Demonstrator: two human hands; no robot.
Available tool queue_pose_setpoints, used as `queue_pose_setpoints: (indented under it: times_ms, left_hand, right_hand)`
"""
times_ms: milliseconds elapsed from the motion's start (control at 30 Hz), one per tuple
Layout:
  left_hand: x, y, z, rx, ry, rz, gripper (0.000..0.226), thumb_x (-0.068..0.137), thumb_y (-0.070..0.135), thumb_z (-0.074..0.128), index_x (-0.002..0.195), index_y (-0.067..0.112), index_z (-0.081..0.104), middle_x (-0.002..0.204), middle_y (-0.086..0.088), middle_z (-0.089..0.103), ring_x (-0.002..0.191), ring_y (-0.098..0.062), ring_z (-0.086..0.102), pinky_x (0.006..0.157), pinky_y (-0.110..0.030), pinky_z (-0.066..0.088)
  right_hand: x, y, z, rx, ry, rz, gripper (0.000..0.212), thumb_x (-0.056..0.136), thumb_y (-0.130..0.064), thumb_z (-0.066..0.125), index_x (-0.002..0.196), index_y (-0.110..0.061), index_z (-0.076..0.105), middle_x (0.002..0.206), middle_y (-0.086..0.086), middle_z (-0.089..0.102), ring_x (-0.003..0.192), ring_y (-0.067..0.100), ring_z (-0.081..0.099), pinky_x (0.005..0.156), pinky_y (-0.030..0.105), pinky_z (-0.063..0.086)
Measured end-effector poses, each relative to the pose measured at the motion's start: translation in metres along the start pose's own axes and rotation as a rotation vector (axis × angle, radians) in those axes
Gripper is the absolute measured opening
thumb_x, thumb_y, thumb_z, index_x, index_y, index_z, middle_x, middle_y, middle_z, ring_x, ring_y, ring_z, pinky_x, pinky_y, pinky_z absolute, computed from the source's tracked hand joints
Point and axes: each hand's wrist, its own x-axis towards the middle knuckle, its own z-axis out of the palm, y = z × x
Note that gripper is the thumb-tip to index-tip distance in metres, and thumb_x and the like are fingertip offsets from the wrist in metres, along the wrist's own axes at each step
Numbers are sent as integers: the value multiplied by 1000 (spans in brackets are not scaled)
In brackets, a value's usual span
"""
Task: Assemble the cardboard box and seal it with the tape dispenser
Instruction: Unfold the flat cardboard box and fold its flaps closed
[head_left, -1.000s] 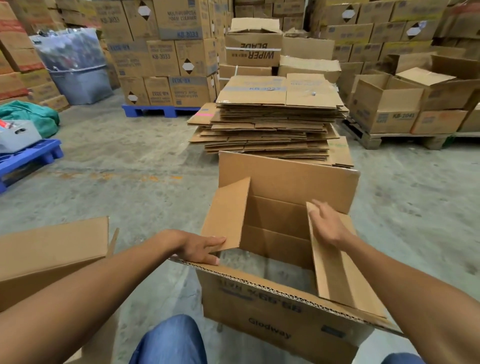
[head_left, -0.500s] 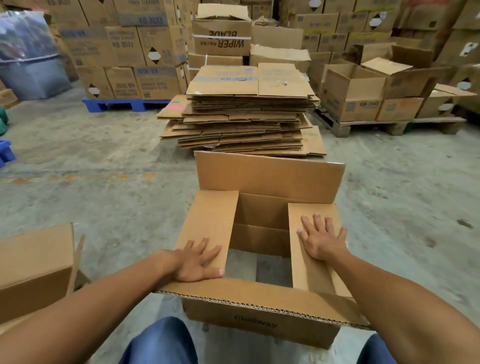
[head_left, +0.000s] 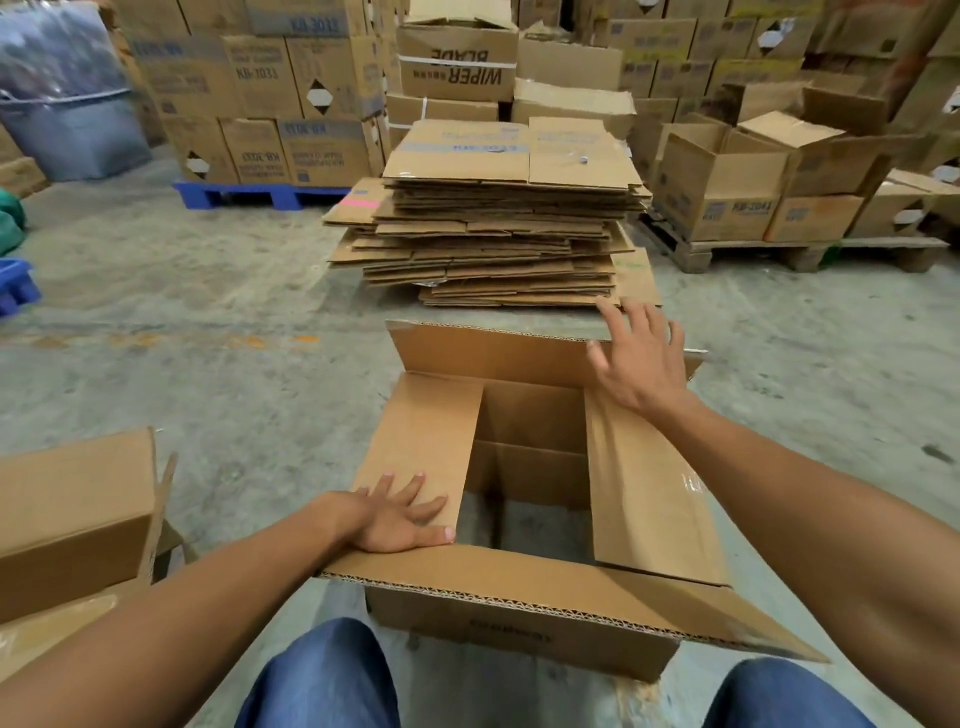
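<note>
While left hand (head_left: 395, 519) flattens box (head_left: 519, 623) flap | right hand (head_left: 641, 364) spread, grasping nothing

Grey concrete floor (head_left: 234, 374) carrying an open cardboard box (head_left: 519, 623), a stack of flattened cartons (head_left: 493, 234), and a blue pallet (head_left: 260, 195).

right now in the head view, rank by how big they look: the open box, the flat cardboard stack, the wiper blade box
1. open box, though it lies nearest the camera, so its lead is unsure
2. flat cardboard stack
3. wiper blade box, farthest away
</note>
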Motion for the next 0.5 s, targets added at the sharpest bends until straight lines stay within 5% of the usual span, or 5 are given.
queue_pose_setpoints:
  times_ms: [100, 233, 333, 400, 500]
  left_hand:
    - [1, 0, 1, 9, 13, -1, 86, 75, 89, 10, 149, 49, -10, 158, 6, -30, 145, -34, -26, 116, -57, -7]
    - [1, 0, 1, -8, 14, -8, 95, 66, 94, 9, 149, 50, -9, 158, 7, -29, 145, -32, -26, 116, -58, -8]
    - [-10, 3, -8, -42, -8, -7, 96, 67, 94, 14, 150, 48, -3, 159, 8, -25, 146, -32, -22, 116, -60, -6]
    - [-24, 7, -21, -98, -48, 28, 100, 69, 93, 16, 154, 40, 9, 164, 5, -8, 150, -30, -6, 118, -56, 0]
    - [-54, 11, -51, -343, -195, 114, 108, 59, 98, 27, 145, 34, 43, 154, 4, 39, 141, -21, 36, 118, -45, 23]
  right_hand:
    - [-11, 10, 13, -96, -209, 40, 55, 97, -56, 25, 145, -31, 36, 148, 5, 45, 139, 29, 36, 114, 61, 12]
    - [-42, 13, 31, -92, -240, -23, 51, 97, -58, 20, 127, -30, 51, 129, 5, 57, 119, 27, 51, 105, 53, 32]
    - [-61, 20, 48, 1, -610, -19, 60, 98, -60, 21, 143, -26, 43, 148, 10, 45, 134, 30, 40, 111, 48, 32]
    - [-68, 26, 57, 19, -794, -19, 67, 98, -61, 24, 154, -24, 25, 162, 11, 20, 148, 32, 18, 119, 48, 18]
    - [-61, 25, 50, 5, -890, -31, 71, 97, -62, 22, 156, -23, 18, 164, 12, 13, 148, 33, 16, 119, 49, 16]
